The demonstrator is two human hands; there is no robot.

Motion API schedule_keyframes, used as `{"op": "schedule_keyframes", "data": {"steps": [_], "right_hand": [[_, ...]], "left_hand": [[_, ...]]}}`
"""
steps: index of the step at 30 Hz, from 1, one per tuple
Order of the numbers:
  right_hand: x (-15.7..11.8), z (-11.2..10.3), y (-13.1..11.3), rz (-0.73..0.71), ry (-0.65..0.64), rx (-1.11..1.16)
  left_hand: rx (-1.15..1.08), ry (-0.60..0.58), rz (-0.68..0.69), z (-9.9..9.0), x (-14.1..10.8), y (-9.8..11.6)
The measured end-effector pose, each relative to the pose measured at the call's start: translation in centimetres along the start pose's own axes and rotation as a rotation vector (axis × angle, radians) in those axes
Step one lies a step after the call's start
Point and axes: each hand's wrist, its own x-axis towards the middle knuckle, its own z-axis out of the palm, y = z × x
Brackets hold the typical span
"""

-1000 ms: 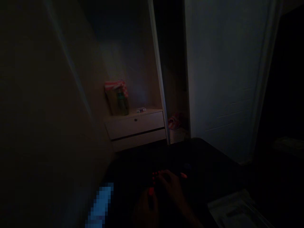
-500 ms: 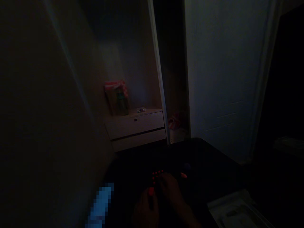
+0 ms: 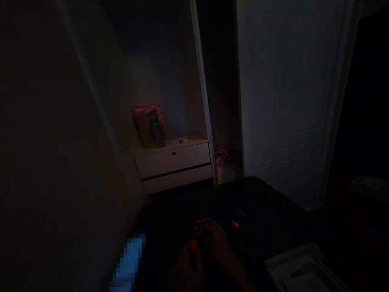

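The light is very dim. My left hand (image 3: 184,267) is closed around a small bright red lump (image 3: 193,244), which shows at the thumb and fingertips; its kind is unclear. On the dark table (image 3: 258,194), several small red balls (image 3: 199,221) lie in short rows just beyond it. My right hand (image 3: 216,239) reaches in from the right, fingers bent down and together at the edge of those balls. Whatever its fingertips pinch is hidden. Right of that hand lie an orange-red piece (image 3: 235,224) and, behind it, a dark purple lump (image 3: 240,213).
A pale flat packet or sheet (image 3: 304,263) lies at the lower right. A pixelated bright blue patch (image 3: 129,263) is at the lower left. Behind the table stand a drawer unit (image 3: 176,162) bearing a bottle (image 3: 157,134), and a large pale door panel (image 3: 282,89).
My right hand's fingers have shifted very slightly beside the red balls. My left hand keeps its place with the red lump, and the balls look unmoved.
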Motion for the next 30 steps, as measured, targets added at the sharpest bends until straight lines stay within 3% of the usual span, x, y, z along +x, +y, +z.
{"op": "schedule_keyframes", "data": {"steps": [11,21,30], "right_hand": [[0.18,-0.08,-0.45,0.013,-0.031,-0.037],[0.22,-0.12,-0.45,0.017,-0.017,-0.014],[-0.08,-0.44,-0.64,0.027,-0.034,-0.018]], "left_hand": [[-0.04,-0.043,-0.036,-0.7,0.14,0.45],[-0.006,0.028,0.02,-0.2,-0.07,-0.03],[0.002,-0.038,-0.023,-0.22,-0.06,0.34]]}}
